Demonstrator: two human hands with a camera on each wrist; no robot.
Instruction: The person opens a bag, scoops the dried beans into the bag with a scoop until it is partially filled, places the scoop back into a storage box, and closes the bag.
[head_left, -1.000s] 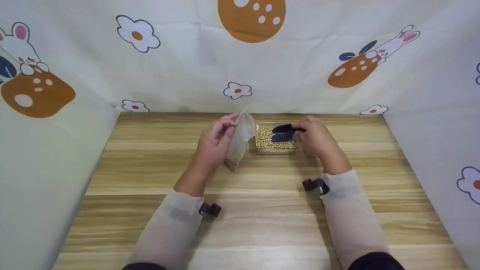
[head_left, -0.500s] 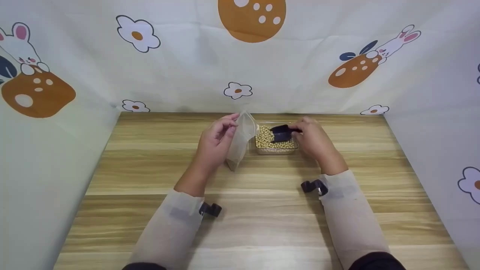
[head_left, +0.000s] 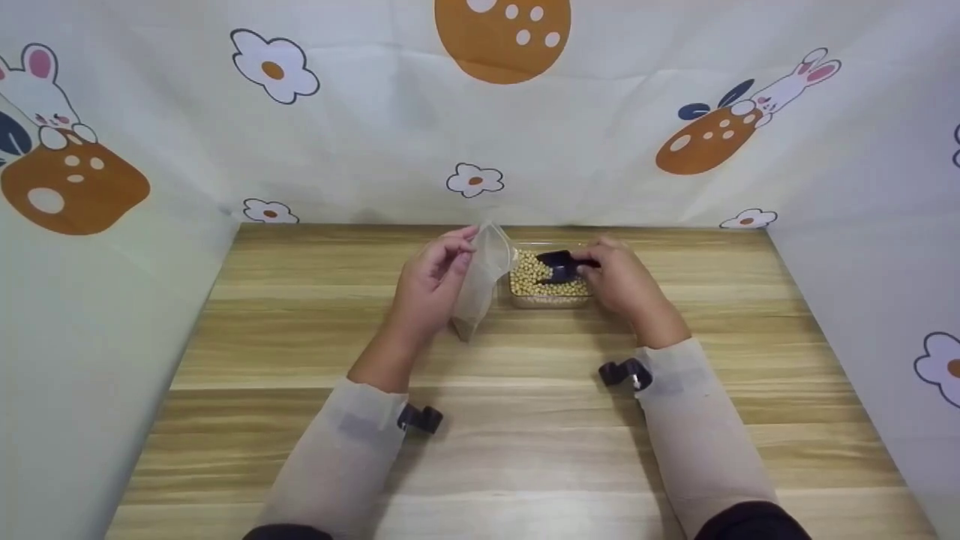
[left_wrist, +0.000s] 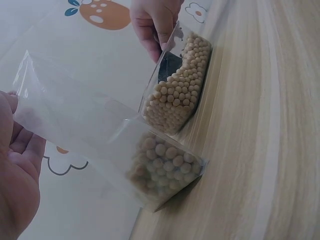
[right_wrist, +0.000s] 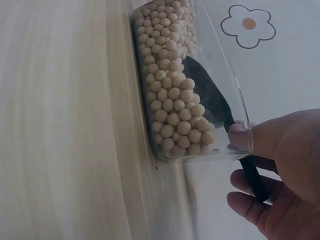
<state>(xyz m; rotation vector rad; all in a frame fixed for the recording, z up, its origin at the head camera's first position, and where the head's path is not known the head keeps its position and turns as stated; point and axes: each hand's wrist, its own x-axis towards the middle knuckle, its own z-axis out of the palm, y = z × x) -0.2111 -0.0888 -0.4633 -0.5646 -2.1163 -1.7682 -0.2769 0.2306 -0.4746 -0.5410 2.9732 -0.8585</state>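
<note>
- A black scoop (head_left: 559,268) lies among soybeans (head_left: 527,274), its blade partly sunk at the back of the heap and its handle leaning over the container's right end.
- The beans fill much of a clear rectangular container (head_left: 551,302), which sits near the counter's far edge, its see-through walls showing them packed against the front side.
- A person's right hand (head_left: 626,279) grips the scoop's handle between thumb and fingers.
- Just beside the container, to its left, stands a translucent plastic bag (head_left: 478,289), its mouth spread; the left wrist view shows more beans gathered at its bottom.
- The left hand (head_left: 426,285) pinches the bag by its upper edge.
- Pale sleeves (head_left: 330,457) cover both forearms, with a small black device (head_left: 421,418) at each wrist.
- Beneath it all runs a wood-grain counter (head_left: 510,442).
- Behind and to the sides hangs a pale cloth (head_left: 360,157) printed with rabbits, orange fruit and white flowers (head_left: 475,181).
</note>
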